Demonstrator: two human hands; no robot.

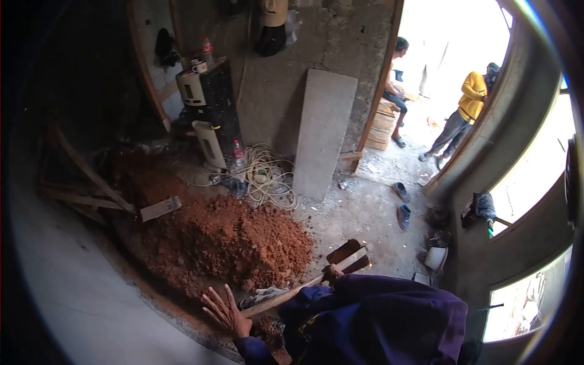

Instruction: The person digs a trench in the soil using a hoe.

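Observation:
My left hand [224,313] is spread flat with fingers apart, resting on the ground at the near edge of a pile of red-brown soil [225,243]. My right hand [331,274] grips a long wooden tool handle [292,291] that runs diagonally from near my left hand up to a dark flat blade [347,251]. My dark blue sleeves and clothing [377,316] fill the bottom of the view and hide the ground beneath.
A grey slab [322,134] leans on the wall, beside a coiled cord [267,176] and a black cabinet [213,103] with cups. Wooden planks [85,182] lie at the left and shoes [401,204] at the right. Two people [468,109] are at the bright doorway.

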